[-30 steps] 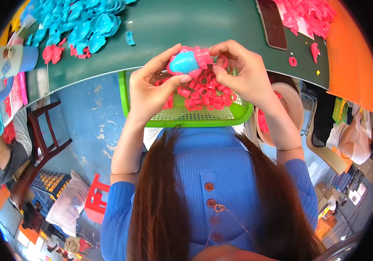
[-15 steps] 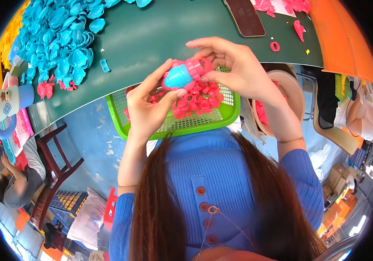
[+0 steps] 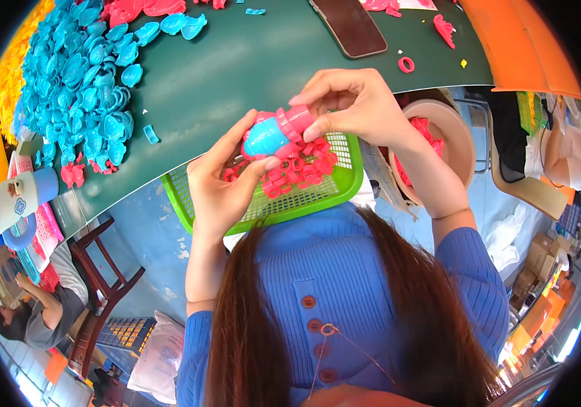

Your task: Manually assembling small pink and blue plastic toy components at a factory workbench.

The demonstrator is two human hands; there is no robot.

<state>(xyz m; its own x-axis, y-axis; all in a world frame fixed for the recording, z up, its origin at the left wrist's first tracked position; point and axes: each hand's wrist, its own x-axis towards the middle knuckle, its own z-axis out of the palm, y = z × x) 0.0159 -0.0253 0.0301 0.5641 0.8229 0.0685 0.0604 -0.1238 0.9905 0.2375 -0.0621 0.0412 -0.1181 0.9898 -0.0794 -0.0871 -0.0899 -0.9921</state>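
Pink-and-blue toy (image 3: 265, 138) | over green basket (image 3: 355, 163) | I'm seeing its long axis running from left hand (image 3: 219, 178), clasping, to right hand (image 3: 355, 102), pinching pink end

Head-worn fisheye view, down onto nearby hands (image 3: 217, 176).

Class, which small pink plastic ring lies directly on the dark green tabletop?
The lone pink ring nearest the dark rectangular phone, set apart from the pink rings heaped in the bright green plastic basket.
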